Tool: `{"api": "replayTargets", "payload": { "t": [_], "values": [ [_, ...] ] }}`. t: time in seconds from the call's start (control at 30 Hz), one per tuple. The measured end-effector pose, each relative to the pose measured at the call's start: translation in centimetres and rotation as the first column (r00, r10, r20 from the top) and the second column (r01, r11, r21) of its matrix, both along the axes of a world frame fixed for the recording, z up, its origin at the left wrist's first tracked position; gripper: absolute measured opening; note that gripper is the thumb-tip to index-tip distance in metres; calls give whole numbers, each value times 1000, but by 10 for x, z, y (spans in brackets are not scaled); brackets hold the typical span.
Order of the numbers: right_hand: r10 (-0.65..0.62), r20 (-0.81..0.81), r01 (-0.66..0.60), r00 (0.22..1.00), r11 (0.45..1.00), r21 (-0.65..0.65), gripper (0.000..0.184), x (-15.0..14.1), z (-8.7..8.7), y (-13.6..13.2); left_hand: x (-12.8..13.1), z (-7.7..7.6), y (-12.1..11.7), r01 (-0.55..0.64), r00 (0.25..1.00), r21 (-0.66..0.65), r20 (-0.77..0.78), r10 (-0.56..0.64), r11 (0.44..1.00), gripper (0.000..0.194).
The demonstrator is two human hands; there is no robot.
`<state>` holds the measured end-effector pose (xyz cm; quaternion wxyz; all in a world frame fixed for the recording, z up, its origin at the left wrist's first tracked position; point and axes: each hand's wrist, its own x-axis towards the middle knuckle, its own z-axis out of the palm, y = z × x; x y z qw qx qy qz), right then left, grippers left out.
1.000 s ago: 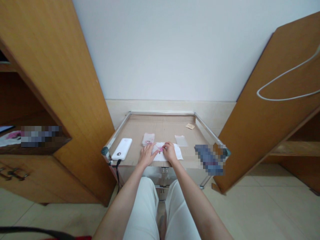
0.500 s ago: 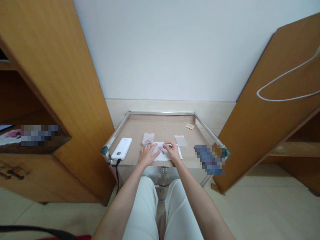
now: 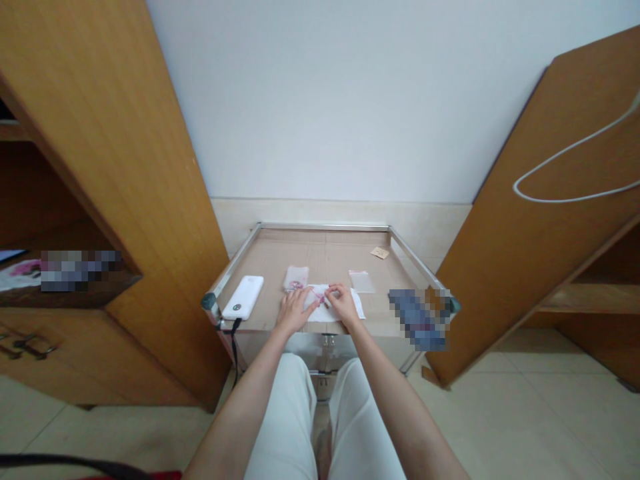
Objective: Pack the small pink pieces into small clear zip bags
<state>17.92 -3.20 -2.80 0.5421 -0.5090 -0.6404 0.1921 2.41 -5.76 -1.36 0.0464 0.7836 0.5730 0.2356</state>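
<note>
A white sheet (image 3: 327, 314), paper or cloth, lies near the front edge of the low table. My left hand (image 3: 296, 309) rests on its left side, fingers spread and lying flat. Over the right part of the sheet, my right hand (image 3: 344, 304) has thumb and forefinger pinched together. What they grip is too small to make out. Between the hands are thin pink strand-like bits (image 3: 320, 298) and a small dark piece (image 3: 327, 305). Just behind my left hand is a clear bag (image 3: 298, 275) with something pinkish in it. Another clear bag (image 3: 362, 281) lies behind my right hand.
A white power bank (image 3: 244, 297) with a black cable lies on the left of the brown-covered table (image 3: 320, 247). A metal rail (image 3: 325, 227) edges the table. A small tan card (image 3: 380, 253) and a blurred bluish item (image 3: 417, 319) lie right. Wooden cabinets flank both sides.
My right hand has shifted slightly left, its pinched fingertips closer to my left hand. The pink bits between the hands have changed position a little. My left hand stays in place.
</note>
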Motion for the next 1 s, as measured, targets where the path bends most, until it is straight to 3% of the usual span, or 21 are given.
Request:
{"api": "replayTargets", "payload": {
  "t": [0.27, 1.0],
  "values": [
    [-46, 224, 45, 973, 999, 9, 7, -6, -3, -2, 1, 0, 0, -10, 1000, 0, 3, 10, 1000, 49],
    [-79, 258, 86, 963, 996, -15, 7, -8, -3, -1, 1, 0, 0, -5, 1000, 5, -14, 5, 1000, 49]
  ]
}}
